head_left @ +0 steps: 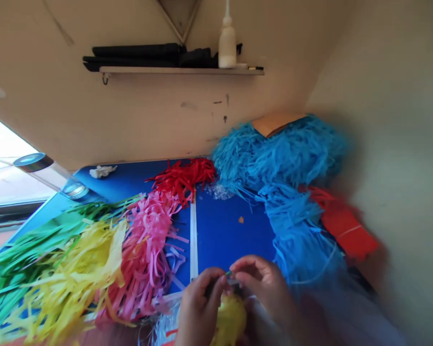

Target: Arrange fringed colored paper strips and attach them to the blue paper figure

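At the bottom centre, my left hand (200,302) and my right hand (265,283) meet with fingertips pinched together. Between them shows a tiny bit of a thin green strip (228,273); most of it is hidden by the fingers. Just under the hands is a bunched yellow paper piece (233,319), its lower part cut off by the picture's edge. Whether any finger touches the yellow paper, I cannot tell. Clear, shiny strips (166,322) lie beside my left wrist, with a bit of red among them.
Fringed paper in green (50,230), yellow (75,264), pink (151,230) and red (184,175) covers the left of the blue table (227,240). Blue fringe (281,149) is heaped at the right, beside red paper (346,226). A clear cylinder (54,175) stands left; a shelf (180,71) holds a bottle (227,45).
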### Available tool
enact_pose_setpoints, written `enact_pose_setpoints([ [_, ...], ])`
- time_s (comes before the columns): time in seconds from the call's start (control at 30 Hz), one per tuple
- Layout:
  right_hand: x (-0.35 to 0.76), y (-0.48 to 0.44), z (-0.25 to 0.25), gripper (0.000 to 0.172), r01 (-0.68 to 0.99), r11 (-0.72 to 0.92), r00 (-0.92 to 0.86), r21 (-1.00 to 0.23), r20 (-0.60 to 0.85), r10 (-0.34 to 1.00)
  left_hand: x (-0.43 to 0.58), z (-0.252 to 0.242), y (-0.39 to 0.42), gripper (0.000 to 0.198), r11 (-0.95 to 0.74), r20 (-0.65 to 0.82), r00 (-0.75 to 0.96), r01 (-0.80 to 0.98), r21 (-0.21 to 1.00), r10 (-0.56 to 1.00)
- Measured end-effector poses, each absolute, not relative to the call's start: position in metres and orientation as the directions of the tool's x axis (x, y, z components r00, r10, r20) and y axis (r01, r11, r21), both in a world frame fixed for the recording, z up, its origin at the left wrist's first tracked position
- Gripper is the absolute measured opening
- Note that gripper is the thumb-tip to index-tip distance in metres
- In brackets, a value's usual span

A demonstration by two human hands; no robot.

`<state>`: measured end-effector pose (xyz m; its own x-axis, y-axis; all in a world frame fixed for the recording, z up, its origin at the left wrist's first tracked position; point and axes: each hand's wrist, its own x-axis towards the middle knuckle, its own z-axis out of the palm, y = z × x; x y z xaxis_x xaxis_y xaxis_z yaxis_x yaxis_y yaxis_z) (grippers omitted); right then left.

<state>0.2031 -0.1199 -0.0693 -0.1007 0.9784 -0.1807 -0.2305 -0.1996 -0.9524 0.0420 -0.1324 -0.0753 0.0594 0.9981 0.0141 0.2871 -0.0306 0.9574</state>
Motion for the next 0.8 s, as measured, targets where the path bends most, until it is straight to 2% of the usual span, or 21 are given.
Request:
enact_pose_setpoints([
  [0.13, 0.213, -0.130, -0.076, 0.022, -0.232, -0.173, -0.039, -0.957, -0.168, 0.985, 0.053, -0.076, -0.137, 0.024, -0.163, 0.130, 0.106, 0.426, 0.890, 0.986],
  [0.27, 0.225, -0.140, -0.080, 0.010, 0.033, 0.025, 0.038, -0.999, 0.027, 0.999, 0.064, -0.069, -0.138, 0.016, -0.322, 0.286, 0.153, 0.529, 0.785, 0.946],
  [0.37, 0.234, -0.145, -0.081, 0.008, 0.084, 0.098, 0.025, -0.992, 0.100, 0.995, 0.071, -0.066, -0.139, 0.016, -0.379, 0.350, 0.171, 0.599, 0.705, 0.921],
  [0.53, 0.243, -0.147, -0.083, 0.011, 0.096, 0.102, 0.023, -0.990, 0.105, 0.994, 0.079, -0.064, -0.139, 0.016, -0.431, 0.391, 0.212, 0.630, 0.646, 0.896],
  [0.7, 0.248, -0.149, -0.089, 0.006, 0.121, 0.103, 0.028, -0.987, 0.107, 0.994, 0.081, -0.060, -0.139, 0.023, -0.516, 0.425, 0.303, 0.619, 0.593, 0.853],
  [0.8, 0.251, -0.150, -0.090, 0.006, 0.152, 0.127, 0.015, -0.980, 0.131, 0.991, 0.081, -0.057, -0.140, 0.020, -0.529, 0.399, 0.347, 0.598, 0.602, 0.848],
])
